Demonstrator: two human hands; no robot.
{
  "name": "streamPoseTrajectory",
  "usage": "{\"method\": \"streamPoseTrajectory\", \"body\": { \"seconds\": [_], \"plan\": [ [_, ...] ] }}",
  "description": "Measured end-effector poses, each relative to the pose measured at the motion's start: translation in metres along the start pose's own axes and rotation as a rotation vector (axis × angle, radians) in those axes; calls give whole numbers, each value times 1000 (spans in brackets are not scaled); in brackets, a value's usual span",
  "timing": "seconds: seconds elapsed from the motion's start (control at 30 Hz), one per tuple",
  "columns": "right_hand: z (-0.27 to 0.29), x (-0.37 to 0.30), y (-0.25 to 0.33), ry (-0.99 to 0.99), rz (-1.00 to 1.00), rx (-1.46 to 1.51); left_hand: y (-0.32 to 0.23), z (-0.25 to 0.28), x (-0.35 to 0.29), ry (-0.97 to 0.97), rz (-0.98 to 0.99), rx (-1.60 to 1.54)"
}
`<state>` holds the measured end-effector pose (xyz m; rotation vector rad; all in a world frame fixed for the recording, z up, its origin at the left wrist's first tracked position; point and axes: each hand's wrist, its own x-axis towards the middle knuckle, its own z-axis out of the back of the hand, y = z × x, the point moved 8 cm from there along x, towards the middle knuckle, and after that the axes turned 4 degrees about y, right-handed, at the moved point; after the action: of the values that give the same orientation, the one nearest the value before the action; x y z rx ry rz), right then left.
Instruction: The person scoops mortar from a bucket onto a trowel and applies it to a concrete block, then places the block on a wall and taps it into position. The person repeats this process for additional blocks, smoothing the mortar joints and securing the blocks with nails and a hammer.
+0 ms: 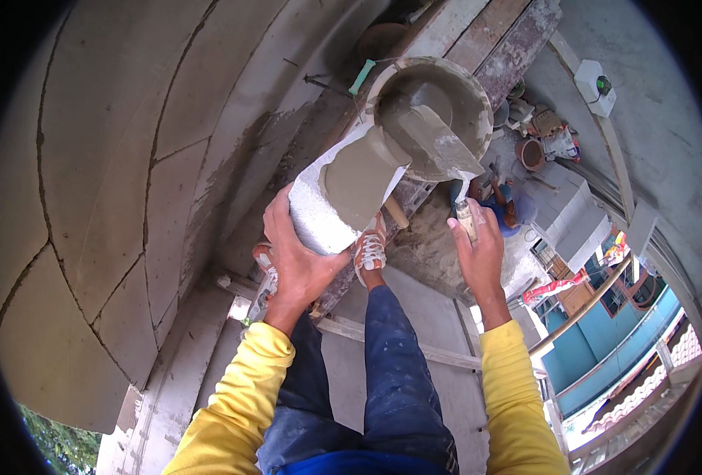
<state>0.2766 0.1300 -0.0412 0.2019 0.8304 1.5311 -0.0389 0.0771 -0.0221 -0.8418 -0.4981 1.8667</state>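
My left hand grips a white lightweight block by its near end, thumb on one side and fingers on the other. Wet grey mortar covers much of the face turned up to me. In my right hand is the handle of a trowel, fingers wrapped round it. The trowel's wide blade carries mortar and reaches over the near rim of a round bucket. Grey mortar lies inside that bucket, just beyond the block.
I stand on planks high above the floor. A block wall with mortar joints rises at left. Beyond the bucket run scaffold boards. Below right, another person is near stacked pale blocks and a small bucket.
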Motion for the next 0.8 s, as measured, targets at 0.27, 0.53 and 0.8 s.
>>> {"method": "streamPoseTrajectory", "body": {
  "seconds": [0.27,0.53,0.8],
  "plan": [
    [4,-10,56,89,104,-21,-19,-6,7,6,-53,15],
    [7,-58,98,20,359,-50,-16,-11,10,-24,-48,-12],
    [-18,-54,55,-158,154,75,-10,-4,7,-23,71,-15]
  ]
}}
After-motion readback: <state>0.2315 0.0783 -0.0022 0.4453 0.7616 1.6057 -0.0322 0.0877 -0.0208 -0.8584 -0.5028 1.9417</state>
